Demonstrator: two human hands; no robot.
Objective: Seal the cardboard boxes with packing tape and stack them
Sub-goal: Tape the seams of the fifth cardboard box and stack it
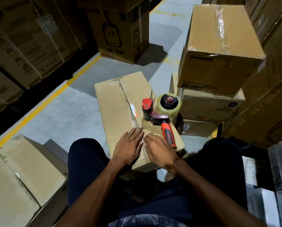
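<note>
We have the left hand [128,146] flat, fingers straight, pressing the box [119,102] top at the seam. Right hand [159,149] curled; can't tell if pinching tape. Tape dispenser [161,113] lies at 1 o'clock from the right hand, handle toward it; seam runs 6-to-12.

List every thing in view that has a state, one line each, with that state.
Box in front: flaps closed, centre seam only partly taped.
Tape dispenser: lying on the box in front, unheld, clear roll loaded.
Left hand: flat, fingers straight, pressing the box top.
Right hand: fingers curled at the seam; what it pinches is unclear.
Crompton box: taped shut, on top of the stack at right.
Box at left: closed, on the floor.
</note>
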